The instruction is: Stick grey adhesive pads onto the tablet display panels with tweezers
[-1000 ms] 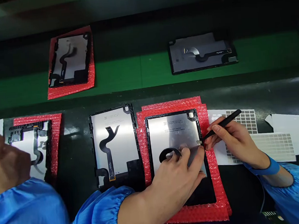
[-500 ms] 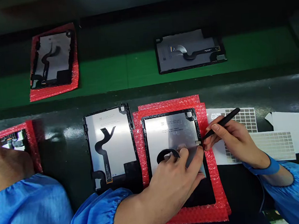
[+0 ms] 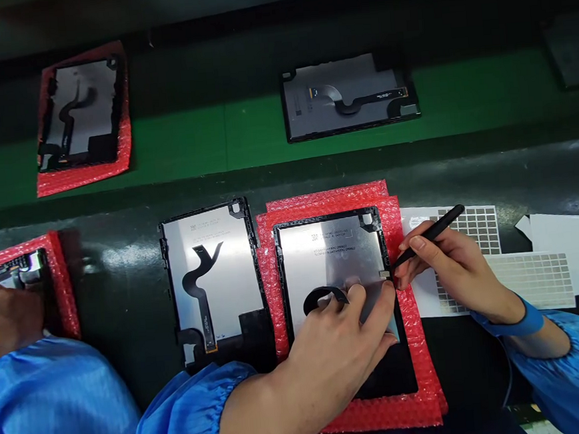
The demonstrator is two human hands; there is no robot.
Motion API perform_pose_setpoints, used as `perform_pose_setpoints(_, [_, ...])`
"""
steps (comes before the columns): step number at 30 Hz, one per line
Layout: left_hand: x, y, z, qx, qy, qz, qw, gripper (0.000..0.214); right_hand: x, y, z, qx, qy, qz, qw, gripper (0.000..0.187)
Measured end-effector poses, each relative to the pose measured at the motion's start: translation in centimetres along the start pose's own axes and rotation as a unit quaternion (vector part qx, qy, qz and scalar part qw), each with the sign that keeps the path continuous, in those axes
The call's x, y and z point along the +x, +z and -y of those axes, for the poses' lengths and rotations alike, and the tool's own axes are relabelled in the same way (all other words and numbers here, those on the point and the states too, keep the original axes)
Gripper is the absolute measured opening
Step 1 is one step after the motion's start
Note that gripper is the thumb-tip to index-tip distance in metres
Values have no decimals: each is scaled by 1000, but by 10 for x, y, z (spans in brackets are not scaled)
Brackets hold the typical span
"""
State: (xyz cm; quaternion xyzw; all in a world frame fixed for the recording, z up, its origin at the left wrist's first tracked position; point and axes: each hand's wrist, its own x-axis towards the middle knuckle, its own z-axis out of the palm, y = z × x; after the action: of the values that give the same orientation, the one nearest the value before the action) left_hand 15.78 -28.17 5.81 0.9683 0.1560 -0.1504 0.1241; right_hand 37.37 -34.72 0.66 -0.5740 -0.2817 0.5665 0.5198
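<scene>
A silver display panel (image 3: 332, 254) lies back-up on a stack of red bubble wrap (image 3: 415, 341) in front of me. My left hand (image 3: 344, 346) rests on the panel with fingers spread, beside its curled black flex cable (image 3: 319, 299). My right hand (image 3: 454, 271) is closed on a thin black tool (image 3: 431, 232). The tool's tip touches a small sticker (image 3: 385, 274) at the panel's right edge, close to my left index fingertip.
A second panel (image 3: 214, 276) lies bare just left of the wrap. Sheets of small stickers (image 3: 535, 278) and white paper sit at right. A co-worker's hand (image 3: 1, 320) is on another panel at far left. Two more panels (image 3: 347, 95) (image 3: 78, 113) ride the green belt (image 3: 213, 136) behind.
The panels on the green belt and the co-worker's red-wrapped panel have shifted left in view. My hands and the tool have barely moved.
</scene>
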Motion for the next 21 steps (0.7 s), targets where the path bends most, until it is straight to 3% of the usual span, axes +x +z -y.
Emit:
perform_pose_setpoints(17, [0, 1, -2, -15, 5, -37, 999, 65, 1, 0, -1, -13, -6, -2, 1000, 35])
perform_pose_setpoints(21, [3, -1, -1, -14, 8, -47, 999, 65, -4, -8, 11, -14, -37, -54, 998, 33])
